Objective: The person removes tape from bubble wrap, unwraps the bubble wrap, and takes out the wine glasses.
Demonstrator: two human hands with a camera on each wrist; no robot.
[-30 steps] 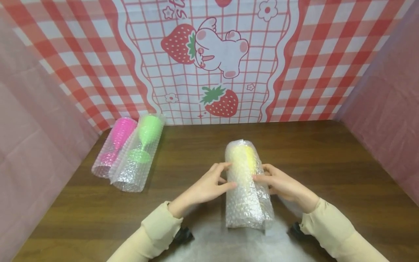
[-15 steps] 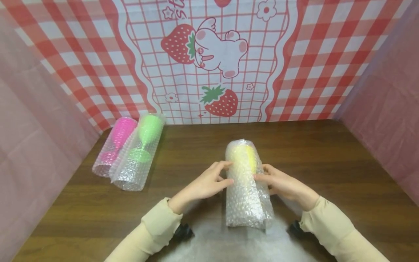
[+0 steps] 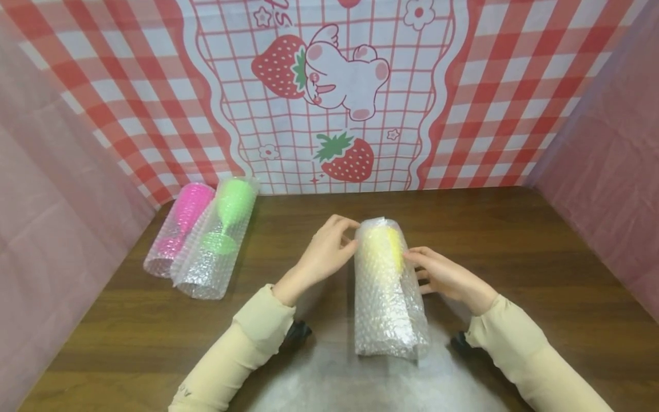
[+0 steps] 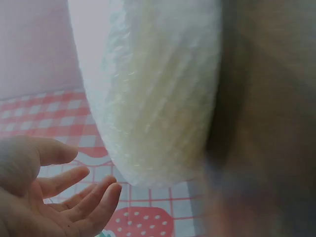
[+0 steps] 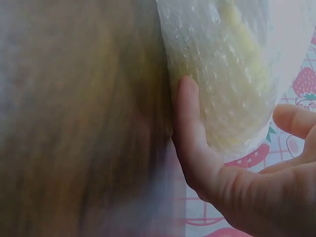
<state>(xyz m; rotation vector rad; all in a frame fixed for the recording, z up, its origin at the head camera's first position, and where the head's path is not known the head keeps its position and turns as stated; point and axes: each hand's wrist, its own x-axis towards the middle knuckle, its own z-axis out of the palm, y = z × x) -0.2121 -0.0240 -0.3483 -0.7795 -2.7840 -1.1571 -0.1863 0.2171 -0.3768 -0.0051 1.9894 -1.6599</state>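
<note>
A bubble-wrapped roll [image 3: 383,303] with a yellow item inside lies on the wooden table between both hands. Beside its upper left edge is the left hand [image 3: 324,249], fingers loosely bent; in the left wrist view this hand [image 4: 69,197] has relaxed, spread fingers near the wrap [image 4: 153,98]. At the roll's right side, the right hand [image 3: 448,277] touches the wrap with its fingers relaxed. The right wrist view shows one digit of that hand [image 5: 237,182] resting along the wrap [image 5: 222,74].
Two more bubble-wrapped goblets, one pink [image 3: 193,209] and one green [image 3: 235,200], lie side by side at the table's left. A red-and-white checked cloth [image 3: 494,97] with strawberry prints hangs behind the table [image 3: 515,240]. Pink cloth [image 3: 607,149] hangs at both sides.
The left hand has moved up along the roll and off its top surface to the upper left edge. The right hand has shifted slightly upward. The roll has hardly moved.
</note>
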